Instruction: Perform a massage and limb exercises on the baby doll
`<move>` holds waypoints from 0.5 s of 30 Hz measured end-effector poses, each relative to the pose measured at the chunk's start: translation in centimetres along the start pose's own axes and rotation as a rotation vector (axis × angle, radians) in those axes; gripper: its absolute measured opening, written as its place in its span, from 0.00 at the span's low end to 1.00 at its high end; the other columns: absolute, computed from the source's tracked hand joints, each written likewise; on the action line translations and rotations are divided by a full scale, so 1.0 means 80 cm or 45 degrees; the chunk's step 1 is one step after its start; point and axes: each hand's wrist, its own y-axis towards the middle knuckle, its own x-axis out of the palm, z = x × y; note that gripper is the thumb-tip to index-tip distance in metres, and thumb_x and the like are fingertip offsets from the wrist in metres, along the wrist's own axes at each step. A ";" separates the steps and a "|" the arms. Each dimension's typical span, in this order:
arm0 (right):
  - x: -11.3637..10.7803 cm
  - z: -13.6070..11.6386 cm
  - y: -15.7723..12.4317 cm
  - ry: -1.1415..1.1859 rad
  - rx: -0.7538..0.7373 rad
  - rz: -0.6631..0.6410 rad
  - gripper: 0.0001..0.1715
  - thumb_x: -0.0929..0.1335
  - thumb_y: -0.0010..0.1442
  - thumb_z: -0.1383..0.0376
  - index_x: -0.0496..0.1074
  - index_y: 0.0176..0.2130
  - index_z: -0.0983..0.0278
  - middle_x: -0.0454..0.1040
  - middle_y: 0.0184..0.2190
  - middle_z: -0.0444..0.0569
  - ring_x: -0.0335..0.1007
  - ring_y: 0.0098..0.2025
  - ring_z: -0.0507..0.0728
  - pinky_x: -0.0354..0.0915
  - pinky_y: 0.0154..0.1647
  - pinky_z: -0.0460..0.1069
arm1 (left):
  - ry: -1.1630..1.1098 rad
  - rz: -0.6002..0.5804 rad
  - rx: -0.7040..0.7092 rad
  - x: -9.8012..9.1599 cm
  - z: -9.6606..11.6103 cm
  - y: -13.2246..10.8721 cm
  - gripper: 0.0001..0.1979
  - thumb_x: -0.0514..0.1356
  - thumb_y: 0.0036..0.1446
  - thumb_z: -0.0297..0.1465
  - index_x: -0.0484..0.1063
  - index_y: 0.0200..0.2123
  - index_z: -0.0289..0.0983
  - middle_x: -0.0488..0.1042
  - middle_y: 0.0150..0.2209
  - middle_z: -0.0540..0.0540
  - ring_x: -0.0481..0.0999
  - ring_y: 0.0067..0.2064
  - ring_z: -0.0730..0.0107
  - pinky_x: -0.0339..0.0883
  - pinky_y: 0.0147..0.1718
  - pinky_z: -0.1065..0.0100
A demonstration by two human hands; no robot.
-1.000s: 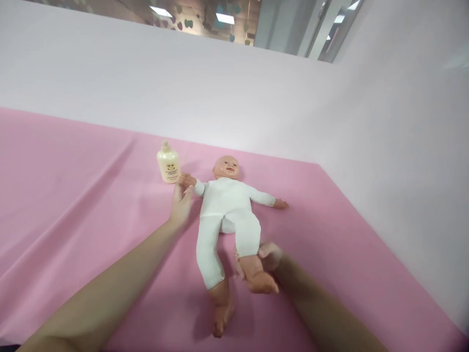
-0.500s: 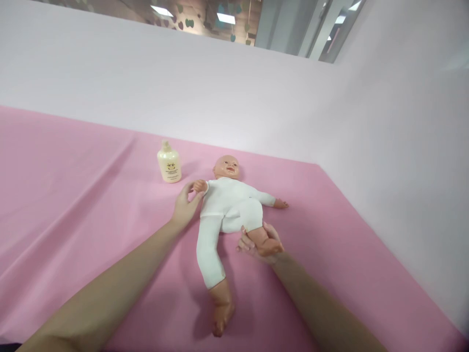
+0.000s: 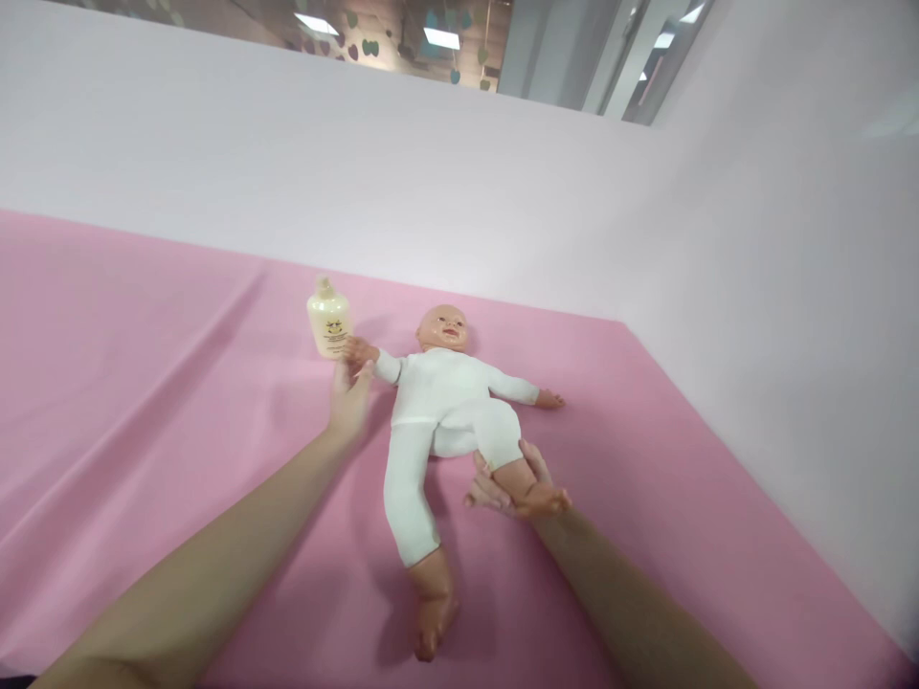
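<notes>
A baby doll [image 3: 441, 388] with a white cloth body lies on its back, head away from me. My left hand [image 3: 349, 397] grips the doll's hand at the left, and that doll arm is stretched outward. Around the lower part of the doll's leg on the right, my right hand [image 3: 509, 483] is closed, holding the leg bent and raised. The other leg lies straight toward me. A cream-coloured pump bottle [image 3: 329, 316] stands upright just beyond my left hand; the doll's fingers overlap its lower edge in view.
Pink cloth [image 3: 172, 383] covers the table, with a long crease on the left. White walls [image 3: 402, 182] rise behind and to the right. Above the back wall is a window [image 3: 423, 48] with ceiling lights and hanging heart shapes beyond it.
My left hand has moved the doll's arm outward to the left, away from its body toward the bottle. My right hand has shifted the bent leg slightly to the right and toward me.
</notes>
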 end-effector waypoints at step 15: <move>0.003 -0.001 0.007 -0.029 -0.015 0.205 0.42 0.56 0.62 0.32 0.71 0.36 0.65 0.62 0.17 0.39 0.58 0.22 0.52 0.64 0.41 0.52 | 0.346 -0.404 0.196 0.004 0.021 -0.016 0.21 0.62 0.57 0.38 0.73 0.54 0.40 0.77 0.52 0.42 0.75 0.53 0.56 0.66 0.56 0.53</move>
